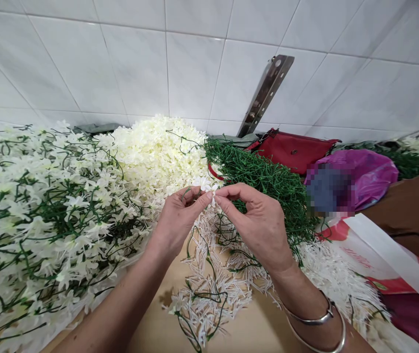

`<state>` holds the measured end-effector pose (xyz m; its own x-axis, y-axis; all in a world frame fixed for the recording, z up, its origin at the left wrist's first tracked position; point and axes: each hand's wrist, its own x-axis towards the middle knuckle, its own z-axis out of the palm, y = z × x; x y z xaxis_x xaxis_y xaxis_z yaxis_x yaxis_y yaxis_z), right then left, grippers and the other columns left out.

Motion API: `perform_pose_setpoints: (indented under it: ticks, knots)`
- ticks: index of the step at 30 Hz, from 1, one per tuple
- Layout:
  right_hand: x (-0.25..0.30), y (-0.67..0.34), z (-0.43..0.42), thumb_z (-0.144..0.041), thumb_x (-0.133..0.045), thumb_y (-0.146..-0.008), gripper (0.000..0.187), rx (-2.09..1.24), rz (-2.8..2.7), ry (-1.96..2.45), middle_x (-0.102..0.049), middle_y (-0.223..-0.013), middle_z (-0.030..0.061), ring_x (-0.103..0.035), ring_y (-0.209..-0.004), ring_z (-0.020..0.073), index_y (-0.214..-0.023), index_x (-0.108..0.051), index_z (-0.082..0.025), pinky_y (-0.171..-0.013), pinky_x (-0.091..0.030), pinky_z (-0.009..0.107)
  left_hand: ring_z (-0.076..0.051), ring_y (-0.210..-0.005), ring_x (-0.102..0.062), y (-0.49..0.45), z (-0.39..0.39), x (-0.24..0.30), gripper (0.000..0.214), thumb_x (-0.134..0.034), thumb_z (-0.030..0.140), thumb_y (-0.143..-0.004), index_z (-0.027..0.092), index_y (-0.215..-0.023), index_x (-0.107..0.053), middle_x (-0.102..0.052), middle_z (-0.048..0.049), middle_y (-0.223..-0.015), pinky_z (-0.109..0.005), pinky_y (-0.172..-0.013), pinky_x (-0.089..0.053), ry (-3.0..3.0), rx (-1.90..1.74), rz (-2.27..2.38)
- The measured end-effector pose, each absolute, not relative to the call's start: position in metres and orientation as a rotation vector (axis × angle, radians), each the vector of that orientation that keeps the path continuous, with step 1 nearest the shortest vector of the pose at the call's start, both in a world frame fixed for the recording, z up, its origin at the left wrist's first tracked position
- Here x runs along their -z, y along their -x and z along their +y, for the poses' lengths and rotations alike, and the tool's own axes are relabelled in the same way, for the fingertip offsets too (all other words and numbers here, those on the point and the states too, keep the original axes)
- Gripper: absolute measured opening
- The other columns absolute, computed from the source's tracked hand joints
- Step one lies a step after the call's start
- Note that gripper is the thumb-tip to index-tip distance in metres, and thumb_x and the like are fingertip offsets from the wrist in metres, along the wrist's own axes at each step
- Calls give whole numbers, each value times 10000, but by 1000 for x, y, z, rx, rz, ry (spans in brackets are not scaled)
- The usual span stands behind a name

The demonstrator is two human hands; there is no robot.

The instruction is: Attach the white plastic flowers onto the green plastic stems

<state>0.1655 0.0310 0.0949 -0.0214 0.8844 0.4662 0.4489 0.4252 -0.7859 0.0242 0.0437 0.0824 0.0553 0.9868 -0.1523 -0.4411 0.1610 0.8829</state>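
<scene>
Hands (259, 223) together on a white flower (205, 184)

from the head, one camera looks forward and down, close above the hands (263, 228), facing a tiled wall (195, 73).

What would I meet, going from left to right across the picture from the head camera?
Heaped white flowers on green stems → the left hand → the small white flower between the fingertips → the right hand → the purple plastic bag.
</scene>
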Motion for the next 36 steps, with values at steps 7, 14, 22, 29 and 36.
perform_pose_setpoints:
  ticks: [7, 14, 22, 29, 36]
  knots:
    - [-91, -163, 30, -155, -622, -864, 105, -417, -1698, 1185, -709, -769, -10, -648, -723, 147, -808, -679, -223, -740, -530, 282, -91, -681, -505, -23, 43, -78, 403, -942, 366, -549, 171, -704, -625, -634, 35, -733, -232, -680, -421, -845, -1263, 947]
    - [-83, -163, 35, -161, -624, -852, 74, -434, -1670, 1186, -680, -759, -15, -630, -719, 141, -816, -655, -217, -736, -515, 272, -65, -669, -498, -25, 43, -72, 410, -909, 279, -602, 189, -716, -526, -586, 80, -720, -206, -724, -440, -830, -1390, 912]
    - [-82, -165, 38, -198, -630, -875, 88, -532, -1588, 1173, -714, -797, 1, -652, -757, 160, -819, -694, -221, -752, -526, 307, -99, -679, -532, -23, 43, -73, 340, -879, 375, -669, 187, -684, -597, -641, 34, -710, -232, -698, -459, -966, -1325, 927]
    - [-88, -164, 36, -183, -632, -873, 116, -509, -1635, 1164, -739, -806, -1, -669, -769, 164, -813, -716, -237, -763, -545, 316, -84, -650, -482, -19, 44, -78, 433, -923, 450, -586, 168, -635, -598, -573, 49, -654, -221, -678, -447, -932, -1285, 973]
    - [-89, -166, 37, -180, -653, -853, 95, -560, -1658, 1157, -750, -828, 8, -683, -782, 165, -846, -737, -223, -788, -556, 327, -78, -569, -385, -14, 46, -79, 290, -862, 352, -671, 170, -616, -643, -513, 63, -577, -220, -581, -375, -1038, -1268, 1010]
